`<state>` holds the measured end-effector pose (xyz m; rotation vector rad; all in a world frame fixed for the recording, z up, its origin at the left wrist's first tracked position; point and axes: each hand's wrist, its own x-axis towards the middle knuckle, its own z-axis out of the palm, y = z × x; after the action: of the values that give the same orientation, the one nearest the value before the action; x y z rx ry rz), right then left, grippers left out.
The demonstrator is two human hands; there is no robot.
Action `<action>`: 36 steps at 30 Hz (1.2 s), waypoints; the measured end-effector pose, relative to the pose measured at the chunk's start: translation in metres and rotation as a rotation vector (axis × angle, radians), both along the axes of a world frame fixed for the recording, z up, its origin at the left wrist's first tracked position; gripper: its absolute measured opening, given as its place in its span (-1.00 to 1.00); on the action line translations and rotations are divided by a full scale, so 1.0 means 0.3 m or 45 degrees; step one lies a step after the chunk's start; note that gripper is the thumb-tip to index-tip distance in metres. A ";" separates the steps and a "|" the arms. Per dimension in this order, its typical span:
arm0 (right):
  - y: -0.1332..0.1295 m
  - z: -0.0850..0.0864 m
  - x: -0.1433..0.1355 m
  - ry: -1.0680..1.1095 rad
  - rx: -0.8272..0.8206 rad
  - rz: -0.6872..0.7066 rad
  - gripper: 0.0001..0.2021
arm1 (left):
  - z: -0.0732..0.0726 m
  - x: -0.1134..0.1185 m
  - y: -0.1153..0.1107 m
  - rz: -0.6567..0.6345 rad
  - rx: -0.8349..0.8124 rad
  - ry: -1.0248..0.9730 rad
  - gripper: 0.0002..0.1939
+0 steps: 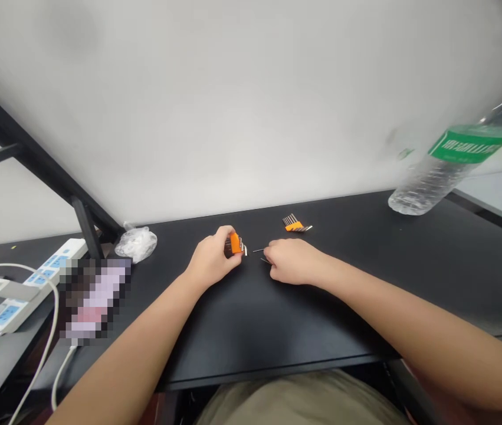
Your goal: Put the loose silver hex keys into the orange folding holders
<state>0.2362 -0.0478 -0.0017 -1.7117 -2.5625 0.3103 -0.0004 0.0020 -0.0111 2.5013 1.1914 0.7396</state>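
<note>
My left hand (213, 255) is closed around an orange hex key holder (235, 243), with the short metal ends of some keys showing at its right side. To the right of it, my right hand (294, 260) pinches a thin dark hex key (258, 250) that points left toward the holder, a small gap apart. A second thin tip shows just below, at the fingers; whether it is the same key I cannot tell. Behind my right hand lies another orange hex key set (295, 226), fanned with several keys, on the black table (242, 330).
A crumpled clear plastic bag (136, 244) lies at the back left. Left of it are a white power strip (33, 286) with cables and a blurred-out phone-like item (98, 301). A clear water bottle (454, 159) with a green label stands at the back right, against the wall side.
</note>
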 end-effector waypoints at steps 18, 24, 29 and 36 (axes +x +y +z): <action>-0.024 0.070 0.003 1.164 -0.251 -0.069 -0.98 | 0.015 -0.004 -0.022 -0.181 0.019 -0.066 -0.61; -0.026 0.072 0.009 1.194 -0.304 -0.132 -0.97 | 0.033 0.009 -0.030 -0.223 0.025 0.066 -0.72; -0.021 0.075 0.022 1.213 -0.324 -0.155 -0.96 | 0.034 0.006 -0.026 -0.208 0.041 0.097 -0.71; -0.007 0.068 0.024 1.258 -0.398 -0.162 -0.92 | 0.028 0.017 -0.034 -0.241 0.157 0.220 -0.74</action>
<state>0.2434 -0.0498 0.0186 -1.2672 -1.7187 1.2261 0.0046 -0.0081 -0.0027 2.7808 0.9687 0.5739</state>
